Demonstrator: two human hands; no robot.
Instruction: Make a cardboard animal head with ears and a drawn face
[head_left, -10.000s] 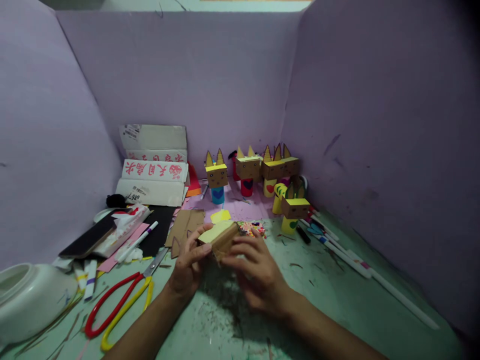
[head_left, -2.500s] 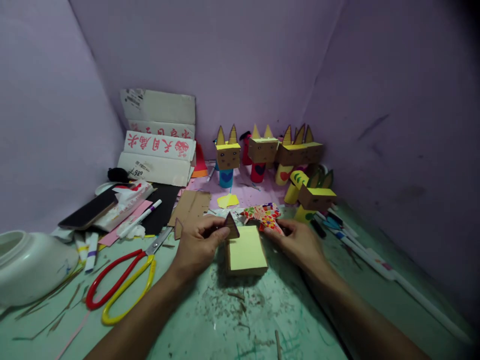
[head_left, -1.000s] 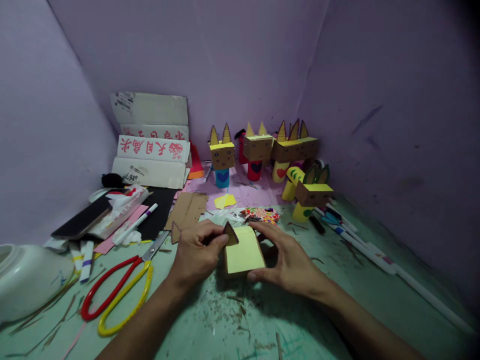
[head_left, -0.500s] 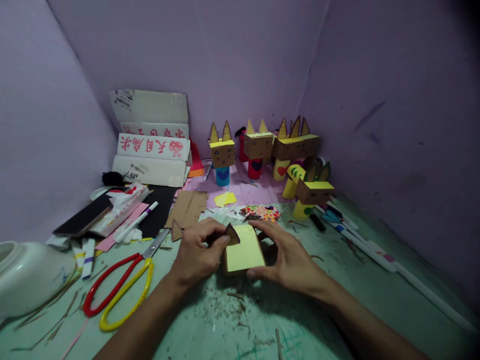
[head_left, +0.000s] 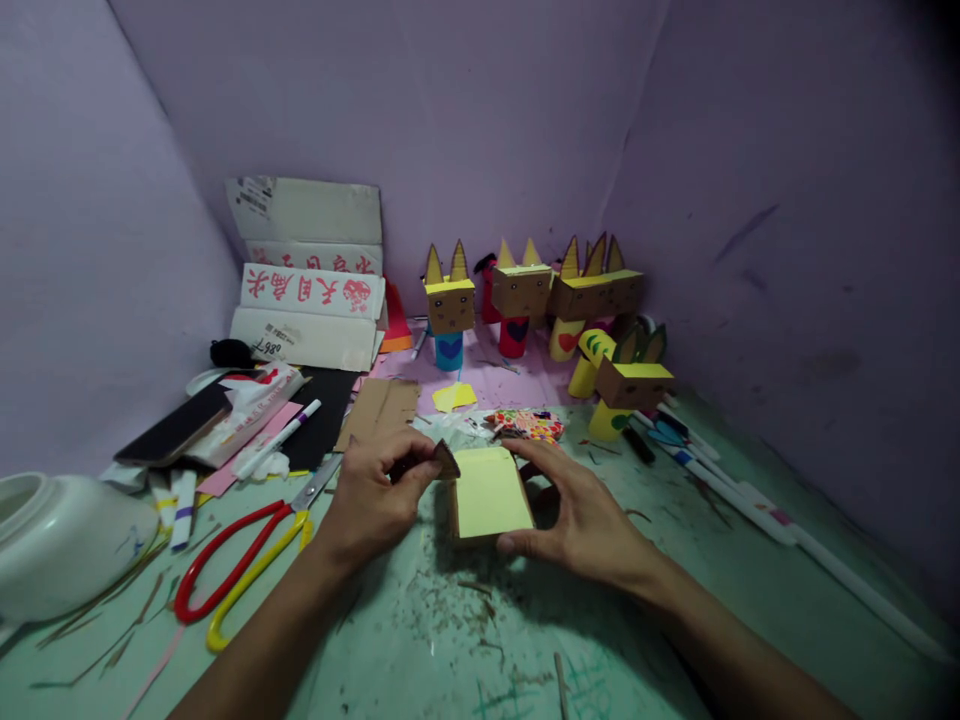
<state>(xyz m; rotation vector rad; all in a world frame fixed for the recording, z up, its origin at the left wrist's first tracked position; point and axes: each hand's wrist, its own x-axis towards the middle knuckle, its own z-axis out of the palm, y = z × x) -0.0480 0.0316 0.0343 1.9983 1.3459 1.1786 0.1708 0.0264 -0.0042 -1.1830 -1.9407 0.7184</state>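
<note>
Block: A small cardboard block [head_left: 491, 497] faced with yellow paper is seen lying flat on the green table [head_left: 675, 570], at centre, between the two hands.
Ear piece: A brown cardboard triangle [head_left: 448, 462] is held tilted at the block's far left corner; whether it touches the block cannot be told.
Left hand: The left hand [head_left: 367, 505] is closed in a pinch, the triangle gripped between thumb and forefinger.
Right hand: The right hand [head_left: 589, 520] is cupped round the block's right side, thumb pressed at the near edge and fingers arched to the far edge.
Just beyond: A patterned paper scrap [head_left: 534, 423] and a flat cardboard sheet [head_left: 381, 405] are laid behind the block.
Near left: Red-and-yellow scissors [head_left: 240, 560] are pointed toward the left hand; a white jar [head_left: 64, 540] is set at the table's edge.
Back row: Box-headed paper figures [head_left: 450, 305] with pointed ears are lined along the purple wall.
Right: Markers [head_left: 712, 485] are strewn at the foot of the right wall.
</note>
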